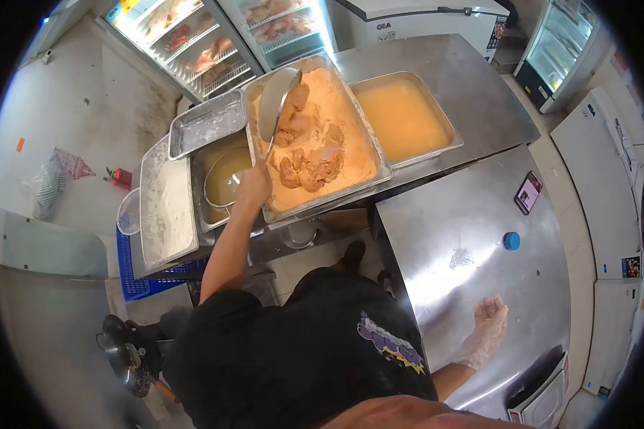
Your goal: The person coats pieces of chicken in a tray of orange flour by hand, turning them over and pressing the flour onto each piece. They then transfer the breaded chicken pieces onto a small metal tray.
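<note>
My left hand (254,187) is closed around the handle of a large round metal strainer (270,107). The strainer is tilted over a deep tray (385,174) of orange breading powder. Raw, orange-coated chicken pieces (313,164) lie on the powder in a heap, and others sit right beside the strainer's rim. My right hand (490,322) wears a clear plastic glove and hovers above the steel table at the right. Its fingers are curled in, with nothing visible in them.
Left of the powder tray are a pan of yellowish liquid (229,175), a small metal tray (207,125) and a tray of white flour (168,211). A tray of orange liquid (401,118) stands right of it. A phone (528,193) and blue cap (511,240) lie on the right table.
</note>
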`<state>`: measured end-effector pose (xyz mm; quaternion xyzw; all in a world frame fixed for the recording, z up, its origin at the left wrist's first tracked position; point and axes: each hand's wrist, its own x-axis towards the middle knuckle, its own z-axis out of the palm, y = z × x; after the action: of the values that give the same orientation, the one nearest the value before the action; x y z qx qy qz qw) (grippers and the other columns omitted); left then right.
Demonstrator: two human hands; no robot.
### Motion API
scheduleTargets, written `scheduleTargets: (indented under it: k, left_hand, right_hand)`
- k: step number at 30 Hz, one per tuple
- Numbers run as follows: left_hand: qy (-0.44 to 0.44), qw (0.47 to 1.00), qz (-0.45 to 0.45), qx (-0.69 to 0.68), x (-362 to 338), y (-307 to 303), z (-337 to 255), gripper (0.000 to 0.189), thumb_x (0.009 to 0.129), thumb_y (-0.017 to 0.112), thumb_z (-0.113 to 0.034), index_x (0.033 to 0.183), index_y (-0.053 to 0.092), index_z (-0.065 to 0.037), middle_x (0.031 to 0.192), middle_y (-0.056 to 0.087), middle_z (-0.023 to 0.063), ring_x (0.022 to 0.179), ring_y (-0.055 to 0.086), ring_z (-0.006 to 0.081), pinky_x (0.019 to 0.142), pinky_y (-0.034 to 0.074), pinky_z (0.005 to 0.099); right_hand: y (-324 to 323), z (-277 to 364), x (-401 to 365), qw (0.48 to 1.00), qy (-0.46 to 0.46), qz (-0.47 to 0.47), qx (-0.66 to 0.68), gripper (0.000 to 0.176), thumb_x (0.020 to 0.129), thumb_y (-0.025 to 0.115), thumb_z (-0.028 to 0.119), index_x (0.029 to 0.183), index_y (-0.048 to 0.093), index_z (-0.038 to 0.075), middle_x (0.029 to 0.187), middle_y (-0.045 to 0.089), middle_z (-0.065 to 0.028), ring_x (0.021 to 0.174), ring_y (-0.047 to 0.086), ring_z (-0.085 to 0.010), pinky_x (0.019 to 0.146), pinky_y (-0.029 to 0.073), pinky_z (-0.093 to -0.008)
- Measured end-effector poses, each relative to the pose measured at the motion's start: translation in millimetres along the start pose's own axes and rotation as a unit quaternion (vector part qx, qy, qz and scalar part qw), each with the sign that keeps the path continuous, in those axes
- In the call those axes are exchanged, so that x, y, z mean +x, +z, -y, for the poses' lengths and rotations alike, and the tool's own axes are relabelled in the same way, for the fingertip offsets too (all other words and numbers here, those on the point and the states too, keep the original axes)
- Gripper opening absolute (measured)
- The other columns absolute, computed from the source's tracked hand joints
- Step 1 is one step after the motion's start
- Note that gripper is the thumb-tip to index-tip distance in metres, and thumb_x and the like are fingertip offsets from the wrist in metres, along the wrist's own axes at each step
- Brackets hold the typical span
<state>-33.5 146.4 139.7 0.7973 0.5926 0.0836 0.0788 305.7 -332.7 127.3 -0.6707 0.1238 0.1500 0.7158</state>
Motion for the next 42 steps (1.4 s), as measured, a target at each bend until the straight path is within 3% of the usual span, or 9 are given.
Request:
scheduleTargets:
  k: [7,12,17,18,24,28,35,37,42]
  left_hand:
    - [-0.025,0.997,-0.021,0.074,-0.4,-34.1,-19.1,0.028,0.105,0.043,-0.020,0.122,0.055,-0.001,0.092,0.071,0.0310,0.089,0.069,0.0532,0.077,0.054,0.0604]
    - [0.049,0.971,-0.140,-0.188,11.8,-41.1,-49.9,0.027,0.106,0.050,-0.021,0.121,0.059,-0.001,0.093,0.072,0.0277,0.083,0.072,0.0397,0.075,0.056,0.0494]
    - [0.011,0.835,-0.052,-0.548,-6.2,1.8,-168.4,0.022,0.107,0.050,-0.020,0.113,0.064,-0.004,0.071,0.057,0.0047,0.061,0.059,0.0134,0.050,0.046,0.0336]
    - [-0.065,0.785,0.020,-0.615,-16.4,-6.6,-203.4,0.022,0.107,0.050,-0.020,0.113,0.065,-0.005,0.069,0.054,0.0034,0.059,0.058,0.0135,0.045,0.043,0.0335]
    - [-0.067,0.794,0.108,-0.594,-23.2,81.8,-302.2,0.020,0.104,0.049,-0.016,0.108,0.063,-0.003,0.068,0.055,0.0050,0.049,0.052,0.0164,0.043,0.039,0.0354]
    - [-0.154,0.732,0.153,-0.646,-24.9,122.9,-342.9,0.019,0.102,0.047,-0.014,0.110,0.061,-0.005,0.072,0.057,0.0073,0.048,0.052,0.0188,0.042,0.038,0.0351]
    - [-0.167,0.564,0.194,-0.785,8.3,180.1,-336.9,0.020,0.103,0.046,-0.018,0.111,0.055,-0.002,0.073,0.059,0.0070,0.058,0.060,0.0204,0.051,0.048,0.0329]
    - [-0.143,0.542,0.290,-0.776,1.9,165.7,-321.7,0.024,0.104,0.051,-0.025,0.116,0.050,-0.004,0.084,0.060,0.0073,0.067,0.065,0.0232,0.058,0.056,0.0354]
    - [-0.033,0.654,0.387,-0.649,-66.4,102.9,-216.4,0.037,0.103,0.060,-0.033,0.125,0.059,-0.003,0.111,0.069,0.0127,0.082,0.072,0.0250,0.072,0.061,0.0385]
  right_hand:
    - [-2.2,-0.7,-3.4,1.000,-0.001,0.009,-0.022,0.053,0.107,0.058,0.043,0.132,0.063,-0.004,0.126,0.064,-0.0188,0.114,0.065,-0.0291,0.102,0.055,-0.0397]
    - [-6.0,3.0,-13.2,1.000,-0.005,-0.007,-0.026,0.053,0.106,0.059,0.043,0.131,0.064,-0.004,0.124,0.065,-0.0202,0.115,0.065,-0.0300,0.102,0.055,-0.0403]
    - [-38.1,-14.1,-5.1,1.000,-0.004,-0.002,0.001,0.052,0.105,0.062,0.043,0.130,0.064,-0.003,0.116,0.066,-0.0159,0.109,0.066,-0.0259,0.097,0.056,-0.0386]
    - [-42.4,-13.5,-8.8,1.000,-0.011,-0.007,0.009,0.050,0.105,0.062,0.043,0.130,0.064,-0.001,0.109,0.068,-0.0121,0.102,0.067,-0.0221,0.091,0.057,-0.0365]
    - [-99.5,-13.1,-33.4,0.997,-0.031,-0.066,-0.006,0.046,0.104,0.064,0.041,0.127,0.066,0.002,0.104,0.070,-0.0109,0.098,0.068,-0.0214,0.085,0.058,-0.0355]
    - [-138.8,-19.4,-50.2,0.994,-0.049,-0.093,0.019,0.046,0.103,0.065,0.042,0.126,0.067,0.002,0.101,0.071,-0.0113,0.093,0.069,-0.0217,0.079,0.060,-0.0346]
    - [-115.4,5.2,-32.9,0.997,-0.037,0.042,-0.052,0.047,0.104,0.064,0.037,0.130,0.065,-0.002,0.107,0.070,-0.0147,0.093,0.069,-0.0243,0.079,0.061,-0.0366]
    - [-72.8,23.8,-32.1,0.983,-0.057,0.143,-0.096,0.054,0.104,0.065,0.039,0.134,0.062,-0.005,0.120,0.069,-0.0197,0.112,0.068,-0.0293,0.092,0.059,-0.0406]
    - [52.9,49.3,-38.7,0.938,-0.073,0.309,-0.140,0.053,0.102,0.066,0.037,0.135,0.062,-0.004,0.126,0.066,-0.0198,0.113,0.067,-0.0289,0.094,0.057,-0.0394]
